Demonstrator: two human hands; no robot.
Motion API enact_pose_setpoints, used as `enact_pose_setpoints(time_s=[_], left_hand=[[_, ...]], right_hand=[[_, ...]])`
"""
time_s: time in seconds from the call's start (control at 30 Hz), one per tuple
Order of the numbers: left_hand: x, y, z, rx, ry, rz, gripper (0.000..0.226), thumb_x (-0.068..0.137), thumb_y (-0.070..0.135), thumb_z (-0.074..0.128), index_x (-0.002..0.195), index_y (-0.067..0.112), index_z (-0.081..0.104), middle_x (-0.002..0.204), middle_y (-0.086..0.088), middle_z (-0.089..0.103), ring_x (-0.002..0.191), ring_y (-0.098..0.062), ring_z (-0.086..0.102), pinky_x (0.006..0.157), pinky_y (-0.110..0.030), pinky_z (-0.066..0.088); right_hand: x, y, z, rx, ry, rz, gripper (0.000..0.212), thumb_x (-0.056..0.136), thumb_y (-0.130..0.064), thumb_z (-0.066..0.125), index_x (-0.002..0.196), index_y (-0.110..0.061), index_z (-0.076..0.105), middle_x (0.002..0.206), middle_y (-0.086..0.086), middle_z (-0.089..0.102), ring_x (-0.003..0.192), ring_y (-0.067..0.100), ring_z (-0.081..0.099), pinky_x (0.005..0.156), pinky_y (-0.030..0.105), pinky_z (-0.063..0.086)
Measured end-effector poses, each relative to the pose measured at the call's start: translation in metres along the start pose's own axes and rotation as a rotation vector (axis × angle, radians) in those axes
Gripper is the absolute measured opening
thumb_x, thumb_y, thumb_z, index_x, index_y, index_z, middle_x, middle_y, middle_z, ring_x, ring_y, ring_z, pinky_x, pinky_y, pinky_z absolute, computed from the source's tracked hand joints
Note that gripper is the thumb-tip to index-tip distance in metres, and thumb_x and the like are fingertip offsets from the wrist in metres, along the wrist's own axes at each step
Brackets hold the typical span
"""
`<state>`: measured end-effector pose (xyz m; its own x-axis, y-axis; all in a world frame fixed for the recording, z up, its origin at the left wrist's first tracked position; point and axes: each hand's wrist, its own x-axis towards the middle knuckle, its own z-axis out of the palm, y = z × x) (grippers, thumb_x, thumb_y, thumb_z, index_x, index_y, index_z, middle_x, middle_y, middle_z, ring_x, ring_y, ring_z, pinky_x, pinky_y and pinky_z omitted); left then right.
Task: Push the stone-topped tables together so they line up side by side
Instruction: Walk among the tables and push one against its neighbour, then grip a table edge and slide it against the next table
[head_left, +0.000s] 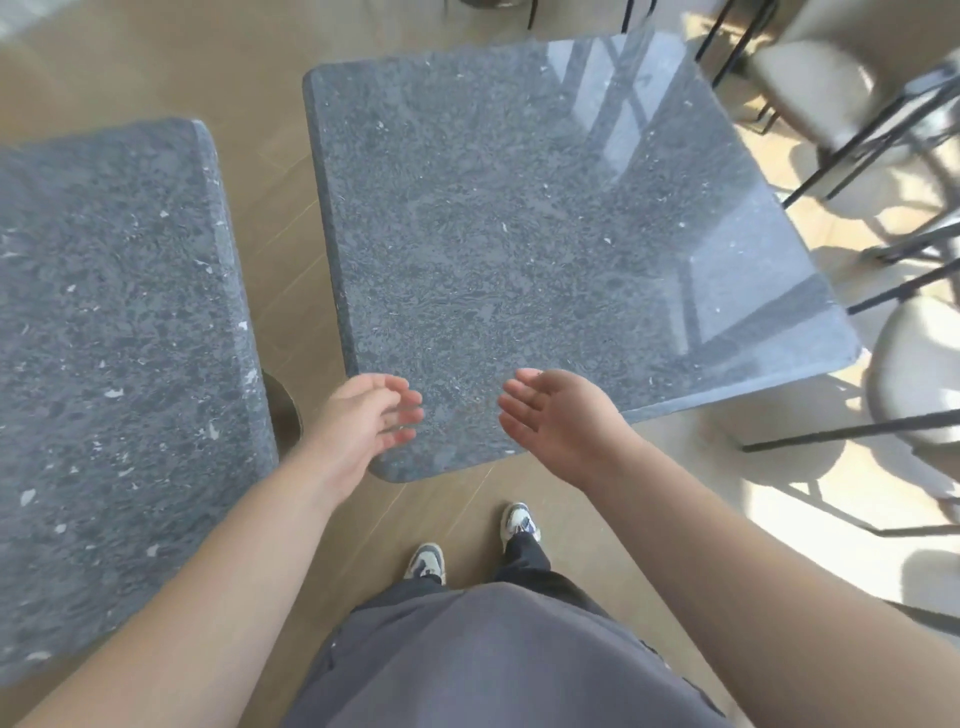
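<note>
Two grey speckled stone-topped tables stand apart on the floor. The left table (114, 364) fills the left side of the view. The right table (519, 234) is in the middle, turned at a slight angle, with a strip of floor between the two. My left hand (363, 421) hovers over the right table's near left corner, fingers relaxed and slightly blurred, holding nothing. My right hand (556, 415) hangs over the same table's near edge, palm turned inward, fingers loose. Neither hand plainly touches the stone.
Beige chairs with black metal legs (857, 130) crowd the right table's far and right sides. A round metal table base (283, 410) shows in the gap. My feet (467, 545) stand on the tan floor just before the right table.
</note>
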<state>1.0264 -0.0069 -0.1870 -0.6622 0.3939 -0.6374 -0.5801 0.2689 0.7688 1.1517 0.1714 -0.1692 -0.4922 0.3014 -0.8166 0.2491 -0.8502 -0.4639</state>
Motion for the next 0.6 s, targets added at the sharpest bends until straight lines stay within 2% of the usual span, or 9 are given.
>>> enact_pose_setpoints(time_s=[0.13, 0.23, 0.47, 0.53, 0.6], left_hand=[[-0.028, 0.036, 0.000, 0.050, -0.191, 0.160, 0.021, 0.100, -0.002, 0.045, 0.102, 0.009, 0.063, 0.090, -0.006, 0.074, 0.084, -0.022, 0.071, 0.076, -0.037, 0.057], [-0.046, 0.049, 0.009, 0.074, -0.282, 0.212, 0.022, 0.100, -0.003, 0.045, 0.101, 0.010, 0.063, 0.087, -0.005, 0.074, 0.083, -0.022, 0.070, 0.077, -0.037, 0.057], [-0.074, 0.061, 0.071, 0.151, -0.435, 0.315, 0.023, 0.100, -0.004, 0.044, 0.104, 0.011, 0.061, 0.086, -0.003, 0.072, 0.082, -0.019, 0.070, 0.078, -0.038, 0.055], [-0.079, 0.065, 0.097, 0.151, -0.476, 0.318, 0.023, 0.100, -0.005, 0.043, 0.105, 0.009, 0.061, 0.085, -0.003, 0.071, 0.081, -0.019, 0.070, 0.078, -0.039, 0.055], [-0.083, 0.070, 0.125, 0.162, -0.521, 0.329, 0.023, 0.100, -0.005, 0.043, 0.105, 0.008, 0.061, 0.086, -0.004, 0.071, 0.081, -0.020, 0.070, 0.078, -0.039, 0.055]], right_hand=[[-0.055, 0.009, -0.008, 0.051, -0.025, -0.117, 0.011, 0.098, -0.013, 0.051, 0.099, -0.012, 0.062, 0.083, 0.004, 0.063, 0.077, 0.020, 0.064, 0.075, 0.032, 0.053], [-0.089, 0.020, -0.012, 0.068, -0.037, -0.259, 0.013, 0.096, -0.007, 0.047, 0.100, -0.013, 0.059, 0.077, 0.002, 0.064, 0.069, 0.017, 0.063, 0.074, 0.030, 0.052], [-0.127, 0.011, -0.038, -0.026, 0.102, -0.518, 0.019, 0.093, 0.002, 0.050, 0.100, -0.013, 0.060, 0.079, -0.001, 0.066, 0.071, 0.015, 0.064, 0.073, 0.029, 0.053], [-0.134, 0.002, -0.054, -0.048, 0.145, -0.593, 0.017, 0.085, -0.004, 0.057, 0.099, -0.013, 0.060, 0.079, -0.001, 0.066, 0.074, 0.016, 0.063, 0.075, 0.029, 0.052], [-0.140, -0.009, -0.073, -0.053, 0.163, -0.640, 0.024, 0.074, -0.013, 0.058, 0.098, -0.014, 0.061, 0.080, -0.001, 0.065, 0.075, 0.016, 0.062, 0.077, 0.030, 0.052]])
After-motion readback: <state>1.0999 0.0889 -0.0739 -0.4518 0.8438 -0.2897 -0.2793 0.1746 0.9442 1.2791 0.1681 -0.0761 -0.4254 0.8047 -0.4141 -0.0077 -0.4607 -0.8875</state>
